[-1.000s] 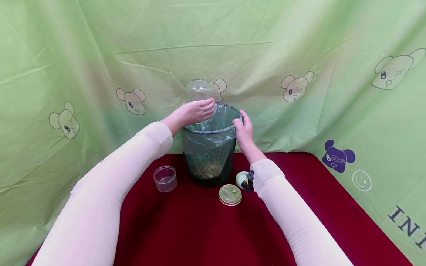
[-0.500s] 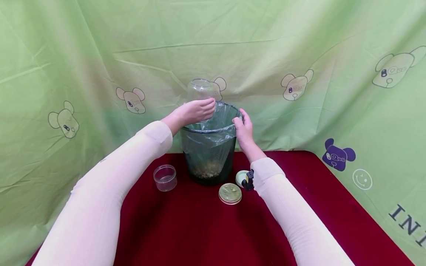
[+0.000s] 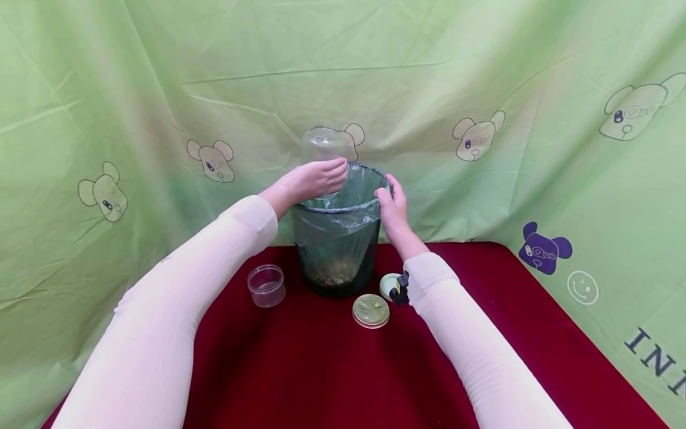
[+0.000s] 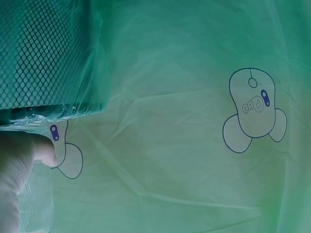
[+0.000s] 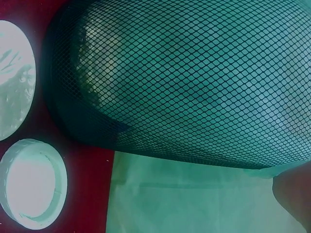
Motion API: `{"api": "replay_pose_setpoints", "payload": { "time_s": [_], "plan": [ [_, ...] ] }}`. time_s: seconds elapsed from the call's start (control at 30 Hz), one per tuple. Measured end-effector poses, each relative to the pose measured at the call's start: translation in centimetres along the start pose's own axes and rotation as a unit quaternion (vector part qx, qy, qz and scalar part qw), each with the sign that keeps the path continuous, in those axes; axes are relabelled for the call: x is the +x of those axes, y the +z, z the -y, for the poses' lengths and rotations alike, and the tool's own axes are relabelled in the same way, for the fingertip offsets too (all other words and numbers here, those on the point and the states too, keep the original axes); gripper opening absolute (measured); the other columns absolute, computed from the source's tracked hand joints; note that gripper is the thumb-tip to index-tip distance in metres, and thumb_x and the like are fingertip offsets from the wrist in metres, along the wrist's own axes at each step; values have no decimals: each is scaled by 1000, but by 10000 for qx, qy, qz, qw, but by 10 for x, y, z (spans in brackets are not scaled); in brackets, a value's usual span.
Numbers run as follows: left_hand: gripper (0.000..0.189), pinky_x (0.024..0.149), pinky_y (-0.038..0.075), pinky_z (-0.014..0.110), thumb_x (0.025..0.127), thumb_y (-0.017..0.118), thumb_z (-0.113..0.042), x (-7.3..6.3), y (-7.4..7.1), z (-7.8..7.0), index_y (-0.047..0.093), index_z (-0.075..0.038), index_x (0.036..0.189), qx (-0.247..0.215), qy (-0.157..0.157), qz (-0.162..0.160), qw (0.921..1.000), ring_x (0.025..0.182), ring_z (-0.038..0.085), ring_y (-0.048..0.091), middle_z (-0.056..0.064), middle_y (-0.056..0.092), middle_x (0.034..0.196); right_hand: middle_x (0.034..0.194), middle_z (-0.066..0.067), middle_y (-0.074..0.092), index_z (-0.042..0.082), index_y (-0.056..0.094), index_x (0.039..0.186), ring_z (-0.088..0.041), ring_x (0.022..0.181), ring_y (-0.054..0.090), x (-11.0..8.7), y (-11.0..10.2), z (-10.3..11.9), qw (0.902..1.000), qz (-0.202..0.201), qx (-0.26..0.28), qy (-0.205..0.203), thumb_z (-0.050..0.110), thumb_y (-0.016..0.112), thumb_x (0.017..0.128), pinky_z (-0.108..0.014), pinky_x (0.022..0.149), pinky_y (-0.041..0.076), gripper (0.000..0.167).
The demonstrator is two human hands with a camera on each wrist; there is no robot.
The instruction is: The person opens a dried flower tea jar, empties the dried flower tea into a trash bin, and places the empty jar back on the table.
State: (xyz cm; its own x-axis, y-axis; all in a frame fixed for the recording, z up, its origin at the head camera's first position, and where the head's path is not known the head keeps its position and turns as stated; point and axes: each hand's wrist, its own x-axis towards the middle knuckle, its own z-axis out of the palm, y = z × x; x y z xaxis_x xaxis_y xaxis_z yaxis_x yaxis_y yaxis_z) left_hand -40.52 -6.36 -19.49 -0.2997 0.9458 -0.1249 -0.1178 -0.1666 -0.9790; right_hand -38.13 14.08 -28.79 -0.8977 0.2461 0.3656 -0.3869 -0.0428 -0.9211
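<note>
My left hand point(image 3: 318, 179) grips a clear ribbed jar point(image 3: 324, 144) turned upside down, its mouth at the opening of the black mesh wastebasket point(image 3: 337, 256). In the left wrist view the thumb point(image 4: 44, 149) lies along the jar point(image 4: 36, 204) just beside the basket's rim. A translucent bag point(image 3: 361, 185) lines the basket and folds over its edge. Brownish bits point(image 3: 334, 271) show through the mesh at the bottom. With thumb inside and fingers outside, my right hand point(image 3: 393, 208) holds the basket's right rim.
A clear plastic tub point(image 3: 266, 287) stands left of the basket on the red tablecloth point(image 3: 321, 363). Right of the basket lie a gold-coloured lid point(image 3: 371, 310) and a white lid point(image 5: 33, 184), the latter partly behind the wrist camera. A green printed curtain point(image 3: 257, 77) hangs close behind.
Both hands keep their hold on the jar and the basket rim. The head view has shifted very slightly; nothing else visibly moves.
</note>
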Motion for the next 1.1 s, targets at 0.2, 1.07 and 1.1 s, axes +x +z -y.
{"api": "replay_pose_setpoints", "payload": {
  "time_s": [0.2,1.07,1.1],
  "plan": [
    [40,114,20,40,100,46,-17,0,-1,2,47,-10,140,5,-20,89,10000,132,29,39,12,48,139,152,-12,35,2,32,150,-20,132,38,1,-1,0,10000,38,23,-46,10,49,84,-29,105,34,68],
    [33,109,29,42,99,38,-5,-11,2,8,52,1,128,-1023,-1603,-361,9811,119,35,47,20,54,126,153,-10,33,3,33,149,-17,135,34,1,-1,0,10000,52,-61,4,10,49,84,-27,106,32,67],
    [33,109,29,42,99,38,-4,-11,2,8,52,2,128,-1077,-1693,-344,9791,119,36,47,21,54,125,153,-10,33,3,34,149,-17,135,34,1,0,0,10000,45,-64,-7,10,49,84,-27,106,32,67]
  ]
}}
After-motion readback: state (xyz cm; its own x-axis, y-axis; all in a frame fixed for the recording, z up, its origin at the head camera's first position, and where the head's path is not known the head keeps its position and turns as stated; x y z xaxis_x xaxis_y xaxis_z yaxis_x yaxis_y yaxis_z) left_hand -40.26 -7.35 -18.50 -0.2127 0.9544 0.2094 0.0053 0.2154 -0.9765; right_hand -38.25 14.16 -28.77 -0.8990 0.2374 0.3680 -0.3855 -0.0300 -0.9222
